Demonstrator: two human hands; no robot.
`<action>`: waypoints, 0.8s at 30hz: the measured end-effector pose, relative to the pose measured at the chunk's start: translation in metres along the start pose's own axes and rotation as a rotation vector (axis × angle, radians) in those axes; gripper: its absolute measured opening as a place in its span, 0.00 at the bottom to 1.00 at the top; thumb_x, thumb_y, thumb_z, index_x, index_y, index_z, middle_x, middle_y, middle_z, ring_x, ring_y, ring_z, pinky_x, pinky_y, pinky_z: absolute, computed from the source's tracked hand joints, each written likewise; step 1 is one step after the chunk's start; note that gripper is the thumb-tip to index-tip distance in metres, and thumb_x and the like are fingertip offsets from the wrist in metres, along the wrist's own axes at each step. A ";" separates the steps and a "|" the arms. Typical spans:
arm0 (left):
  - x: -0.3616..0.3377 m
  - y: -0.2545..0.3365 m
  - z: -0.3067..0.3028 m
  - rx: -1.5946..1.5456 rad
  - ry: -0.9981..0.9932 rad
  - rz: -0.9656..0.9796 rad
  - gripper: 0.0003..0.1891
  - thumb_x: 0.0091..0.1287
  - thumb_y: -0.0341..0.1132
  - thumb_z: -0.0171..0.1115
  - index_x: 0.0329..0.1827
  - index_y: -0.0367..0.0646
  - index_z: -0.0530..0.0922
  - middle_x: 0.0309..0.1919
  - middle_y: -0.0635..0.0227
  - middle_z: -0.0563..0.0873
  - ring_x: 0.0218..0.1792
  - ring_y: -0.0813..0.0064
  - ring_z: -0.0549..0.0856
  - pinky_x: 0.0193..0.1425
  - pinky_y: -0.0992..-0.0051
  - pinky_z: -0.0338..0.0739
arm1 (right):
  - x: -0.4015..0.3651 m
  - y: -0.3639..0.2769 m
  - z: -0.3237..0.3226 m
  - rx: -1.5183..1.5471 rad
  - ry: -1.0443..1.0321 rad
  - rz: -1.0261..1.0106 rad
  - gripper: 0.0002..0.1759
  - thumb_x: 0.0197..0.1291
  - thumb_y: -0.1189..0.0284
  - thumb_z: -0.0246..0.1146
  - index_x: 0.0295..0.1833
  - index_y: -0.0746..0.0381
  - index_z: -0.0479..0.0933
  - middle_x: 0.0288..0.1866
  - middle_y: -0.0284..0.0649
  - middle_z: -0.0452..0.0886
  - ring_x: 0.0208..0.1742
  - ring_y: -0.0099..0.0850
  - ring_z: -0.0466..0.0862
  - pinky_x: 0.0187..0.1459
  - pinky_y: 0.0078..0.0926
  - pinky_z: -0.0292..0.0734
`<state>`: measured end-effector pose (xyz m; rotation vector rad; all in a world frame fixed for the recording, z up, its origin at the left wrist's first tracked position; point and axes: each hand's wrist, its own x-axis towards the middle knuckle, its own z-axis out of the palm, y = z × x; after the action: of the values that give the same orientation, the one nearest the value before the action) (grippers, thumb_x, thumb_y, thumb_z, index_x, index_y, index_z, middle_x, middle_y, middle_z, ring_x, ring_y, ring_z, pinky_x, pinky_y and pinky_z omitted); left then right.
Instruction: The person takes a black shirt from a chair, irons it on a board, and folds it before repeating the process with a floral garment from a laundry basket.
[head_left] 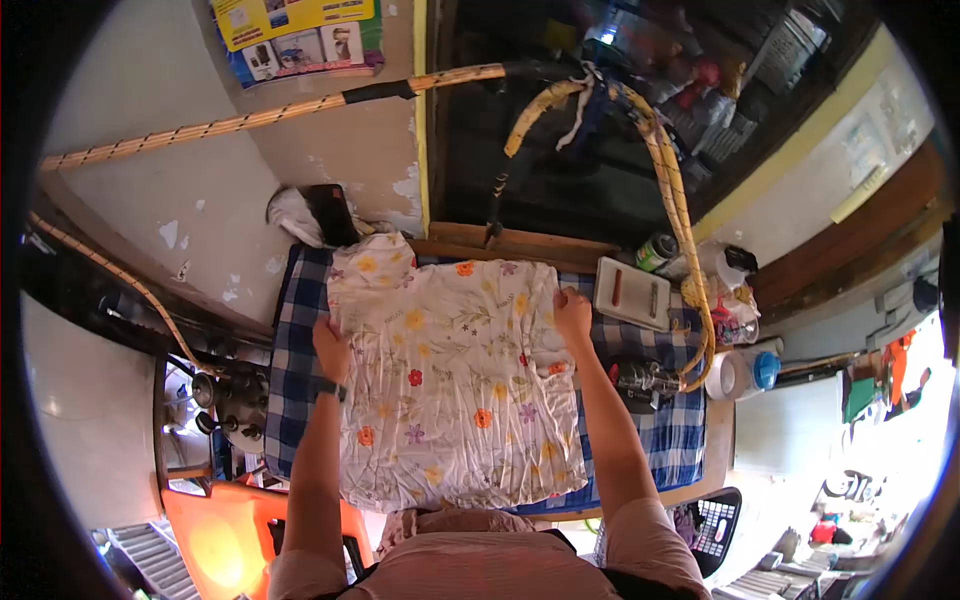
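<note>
A white shirt [450, 370] with orange, red, yellow and purple flowers lies spread over a blue checked cloth [665, 435] on the table. My left hand [331, 350] is at the shirt's left edge, its fingers closed around the fabric there. At the upper right edge my right hand [572, 314] pinches the same shirt. The fabric is wrinkled, and its lower end reaches the table's near edge. To the right of my right forearm, an iron [642, 382] rests on the checked cloth.
A white tray [632, 293] with two small sticks stands at the back right, near a can [657, 252] and plastic containers. A wrapped hose [672, 190] hangs down to the iron. An orange chair [215, 540] is at lower left, a black basket [716, 530] at lower right.
</note>
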<state>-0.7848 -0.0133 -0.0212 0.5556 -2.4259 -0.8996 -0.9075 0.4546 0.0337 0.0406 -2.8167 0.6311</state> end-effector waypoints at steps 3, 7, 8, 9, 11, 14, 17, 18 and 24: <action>0.045 -0.020 0.012 0.017 -0.087 0.053 0.15 0.72 0.40 0.54 0.40 0.35 0.77 0.31 0.50 0.83 0.34 0.49 0.81 0.37 0.61 0.73 | 0.037 -0.018 0.016 0.105 -0.131 0.132 0.09 0.61 0.69 0.60 0.41 0.64 0.74 0.29 0.51 0.81 0.33 0.51 0.82 0.36 0.45 0.77; 0.056 0.007 0.002 -0.182 -0.276 -0.378 0.16 0.73 0.42 0.55 0.34 0.36 0.76 0.24 0.52 0.80 0.27 0.54 0.79 0.32 0.61 0.70 | 0.058 -0.021 0.052 0.354 0.321 -0.008 0.10 0.65 0.64 0.57 0.43 0.60 0.75 0.20 0.49 0.79 0.29 0.53 0.82 0.32 0.46 0.76; 0.055 -0.006 0.006 -0.167 -0.183 -0.294 0.17 0.73 0.43 0.54 0.33 0.37 0.74 0.24 0.53 0.79 0.26 0.56 0.78 0.31 0.62 0.69 | 0.059 -0.017 0.051 0.287 0.269 0.178 0.11 0.67 0.64 0.55 0.47 0.59 0.74 0.29 0.51 0.82 0.31 0.55 0.82 0.31 0.48 0.76; 0.057 -0.017 0.011 -0.152 -0.094 -0.200 0.18 0.73 0.44 0.54 0.32 0.37 0.72 0.23 0.54 0.78 0.25 0.58 0.78 0.30 0.63 0.69 | 0.061 -0.013 0.050 0.278 0.265 0.191 0.11 0.67 0.64 0.55 0.47 0.59 0.74 0.29 0.51 0.82 0.31 0.55 0.82 0.31 0.48 0.76; 0.051 -0.012 0.013 -0.302 -0.025 -0.205 0.18 0.74 0.44 0.54 0.33 0.36 0.71 0.22 0.55 0.77 0.25 0.57 0.78 0.30 0.63 0.69 | 0.059 -0.004 0.046 -0.033 0.386 0.096 0.09 0.66 0.71 0.56 0.50 0.58 0.73 0.30 0.49 0.82 0.30 0.51 0.83 0.28 0.46 0.76; 0.050 0.022 0.003 -0.138 0.060 -0.117 0.18 0.73 0.44 0.55 0.35 0.36 0.71 0.23 0.56 0.78 0.24 0.60 0.79 0.30 0.64 0.69 | 0.063 0.009 0.039 -0.178 0.195 0.004 0.14 0.70 0.67 0.52 0.58 0.57 0.70 0.36 0.48 0.84 0.32 0.53 0.83 0.30 0.49 0.78; 0.054 0.020 -0.001 -0.117 0.131 -0.017 0.18 0.73 0.45 0.55 0.37 0.36 0.72 0.24 0.55 0.79 0.23 0.63 0.79 0.28 0.67 0.68 | 0.068 0.021 0.045 -0.124 -0.017 -0.105 0.14 0.72 0.60 0.48 0.55 0.55 0.68 0.39 0.53 0.83 0.36 0.58 0.82 0.34 0.52 0.77; 0.061 0.017 -0.013 -0.039 -0.197 -0.088 0.17 0.73 0.45 0.56 0.37 0.37 0.73 0.24 0.59 0.79 0.23 0.68 0.77 0.28 0.69 0.66 | 0.071 0.024 0.045 -0.113 -0.022 -0.109 0.14 0.72 0.60 0.48 0.55 0.55 0.68 0.39 0.53 0.83 0.36 0.58 0.82 0.34 0.52 0.77; 0.048 -0.021 -0.045 -0.280 -0.555 -0.053 0.15 0.73 0.45 0.56 0.45 0.39 0.76 0.17 0.74 0.70 0.19 0.80 0.68 0.25 0.72 0.62 | 0.026 -0.020 -0.010 0.006 0.377 -0.311 0.13 0.67 0.68 0.57 0.52 0.61 0.68 0.34 0.54 0.81 0.31 0.54 0.81 0.34 0.50 0.75</action>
<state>-0.7935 -0.0747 0.0087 0.2909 -2.6910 -1.5543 -0.9281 0.4414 0.0577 0.3183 -2.3781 0.5115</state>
